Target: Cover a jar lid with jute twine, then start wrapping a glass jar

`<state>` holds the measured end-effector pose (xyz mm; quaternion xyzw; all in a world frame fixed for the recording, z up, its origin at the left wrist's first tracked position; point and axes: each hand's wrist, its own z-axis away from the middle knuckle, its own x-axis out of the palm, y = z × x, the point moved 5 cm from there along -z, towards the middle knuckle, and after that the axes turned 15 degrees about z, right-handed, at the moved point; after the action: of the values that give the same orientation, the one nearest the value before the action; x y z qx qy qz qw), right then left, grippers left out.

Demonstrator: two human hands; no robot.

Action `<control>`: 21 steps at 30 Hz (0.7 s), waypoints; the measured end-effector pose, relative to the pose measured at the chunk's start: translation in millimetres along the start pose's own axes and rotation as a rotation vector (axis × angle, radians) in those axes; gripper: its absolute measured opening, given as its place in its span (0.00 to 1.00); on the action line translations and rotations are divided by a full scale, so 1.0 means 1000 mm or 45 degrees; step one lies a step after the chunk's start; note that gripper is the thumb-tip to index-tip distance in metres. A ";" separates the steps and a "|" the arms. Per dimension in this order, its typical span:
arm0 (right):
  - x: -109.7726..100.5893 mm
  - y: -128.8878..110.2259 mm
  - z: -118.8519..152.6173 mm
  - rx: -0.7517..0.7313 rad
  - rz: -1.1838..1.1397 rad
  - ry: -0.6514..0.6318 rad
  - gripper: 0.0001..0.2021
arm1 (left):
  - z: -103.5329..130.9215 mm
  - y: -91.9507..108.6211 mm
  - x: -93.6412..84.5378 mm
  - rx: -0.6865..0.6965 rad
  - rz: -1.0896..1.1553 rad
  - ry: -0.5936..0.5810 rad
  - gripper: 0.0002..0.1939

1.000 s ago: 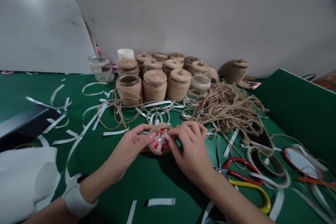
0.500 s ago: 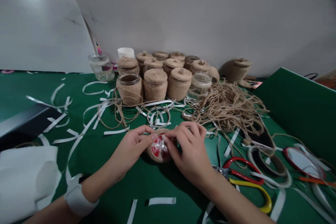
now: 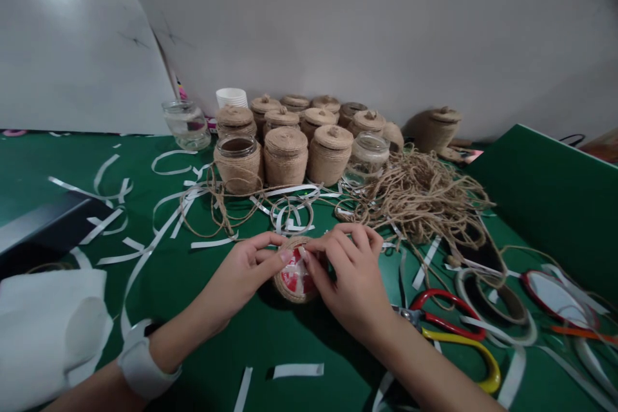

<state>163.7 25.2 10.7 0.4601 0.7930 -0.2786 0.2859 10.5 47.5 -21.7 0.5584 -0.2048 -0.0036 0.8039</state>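
Both hands meet over a small round lid (image 3: 294, 280) with a red and white top and jute twine wound around its rim. My left hand (image 3: 241, 273) grips its left side, thumb and forefinger pinched at the upper edge. From the right, my right hand (image 3: 350, 277) holds the lid too, its fingertips pressing at the same upper edge. The lid sits low over the green table (image 3: 270, 335).
Several twine-wrapped jars (image 3: 286, 156) and two bare glass jars (image 3: 187, 123) stand at the back by the wall. A loose twine heap (image 3: 425, 193) lies right of them. Red and yellow scissors (image 3: 454, 328), tape rolls (image 3: 497, 306) and white paper strips (image 3: 297, 370) litter the table.
The lid has dropped slightly and tilted, so its red top faces me more squarely. Both hands kept their grip and shifted only a little.
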 end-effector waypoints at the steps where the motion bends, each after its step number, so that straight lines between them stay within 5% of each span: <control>1: 0.000 0.000 0.000 -0.004 0.004 -0.005 0.03 | 0.000 0.000 0.000 0.001 -0.008 -0.008 0.19; 14: -0.004 0.010 -0.004 0.050 0.147 0.003 0.04 | -0.001 0.004 -0.006 0.073 0.090 0.168 0.14; 21: -0.006 0.011 -0.004 0.060 0.042 0.045 0.04 | -0.001 0.004 0.000 0.037 0.246 0.078 0.14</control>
<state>175.5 29.6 15.8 0.4846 0.7836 -0.2843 0.2654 9.4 49.7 -18.6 0.5474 -0.2330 0.0940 0.7982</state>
